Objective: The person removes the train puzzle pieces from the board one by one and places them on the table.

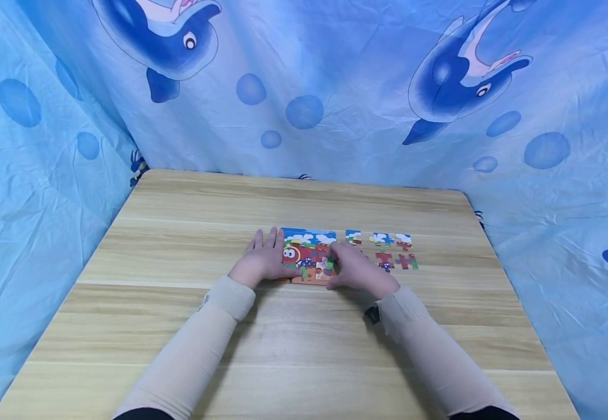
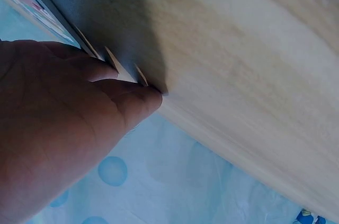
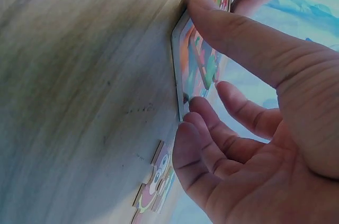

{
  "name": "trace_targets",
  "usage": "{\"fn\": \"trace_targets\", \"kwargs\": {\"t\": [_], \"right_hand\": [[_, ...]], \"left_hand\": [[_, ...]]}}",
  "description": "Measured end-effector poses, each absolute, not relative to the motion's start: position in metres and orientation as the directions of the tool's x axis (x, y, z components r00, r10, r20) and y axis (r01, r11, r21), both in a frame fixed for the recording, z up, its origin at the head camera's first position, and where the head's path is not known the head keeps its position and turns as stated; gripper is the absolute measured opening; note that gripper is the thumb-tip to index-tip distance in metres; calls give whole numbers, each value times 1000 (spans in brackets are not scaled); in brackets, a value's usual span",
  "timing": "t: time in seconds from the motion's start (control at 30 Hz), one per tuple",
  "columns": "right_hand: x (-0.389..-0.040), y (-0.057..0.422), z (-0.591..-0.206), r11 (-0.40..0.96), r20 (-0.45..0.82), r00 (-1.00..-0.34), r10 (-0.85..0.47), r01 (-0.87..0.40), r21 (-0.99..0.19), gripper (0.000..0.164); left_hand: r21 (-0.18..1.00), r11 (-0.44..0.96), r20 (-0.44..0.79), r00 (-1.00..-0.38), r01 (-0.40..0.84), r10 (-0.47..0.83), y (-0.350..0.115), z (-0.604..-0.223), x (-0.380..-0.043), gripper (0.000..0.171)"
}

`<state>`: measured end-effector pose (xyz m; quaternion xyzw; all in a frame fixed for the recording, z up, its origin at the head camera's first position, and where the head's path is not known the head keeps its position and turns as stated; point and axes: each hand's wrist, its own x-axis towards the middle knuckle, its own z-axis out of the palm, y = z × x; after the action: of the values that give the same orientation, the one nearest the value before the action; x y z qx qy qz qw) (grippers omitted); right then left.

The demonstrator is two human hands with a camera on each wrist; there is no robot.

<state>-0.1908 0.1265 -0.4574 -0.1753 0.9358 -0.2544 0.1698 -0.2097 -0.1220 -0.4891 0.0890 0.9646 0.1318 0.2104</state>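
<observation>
A jigsaw board (image 1: 311, 279) with a colourful picture lies on the wooden table between both hands. My left hand (image 1: 264, 261) rests along its left side, fingers pointing away and thumb reaching over the lower left part. In the left wrist view, fingertips (image 2: 145, 99) are right at the tabletop beside the board's dark edge. At the right end is my right hand (image 1: 356, 269), its thumb at the near corner and its bent fingers by the right edge, spread well apart. Between them, a puzzle piece (image 3: 204, 65) stands tilted over the board in the right wrist view.
Loose jigsaw pieces lie in rows right of the board, among them a cloud piece (image 1: 353, 235), a red piece (image 1: 385, 259) and a red-green piece (image 1: 406, 261). A blue dolphin-print curtain (image 1: 304, 151) hangs behind and beside the table (image 1: 304, 361).
</observation>
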Motion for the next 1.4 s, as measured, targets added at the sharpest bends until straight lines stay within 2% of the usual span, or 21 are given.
{"fn": "trace_targets", "kwargs": {"t": [0.33,0.5,0.77,1.1,1.27,1.4], "right_hand": [[-192,129,-457,740,-159,-896,-414,-230,-632,25],[-192,128,-458,699,-119,-895,-429,-246,-672,15],[-193,131,-457,653,-124,-897,-423,-207,-729,13],[-192,150,-451,615,-108,-914,-392,-172,-769,13],[-192,164,-447,599,-96,-924,-370,-159,-785,16],[-192,176,-446,597,-86,-933,-349,-151,-788,11]], "left_hand": [[301,945,-373,-897,126,238,-121,-485,-209,132],[312,940,-356,-900,139,251,-122,-484,-209,132],[303,943,-367,-897,134,245,-120,-468,-200,131],[310,942,-379,-892,129,247,-125,-493,-211,138],[311,943,-379,-893,123,241,-122,-480,-204,131],[305,945,-379,-894,122,237,-120,-470,-199,124]]}}
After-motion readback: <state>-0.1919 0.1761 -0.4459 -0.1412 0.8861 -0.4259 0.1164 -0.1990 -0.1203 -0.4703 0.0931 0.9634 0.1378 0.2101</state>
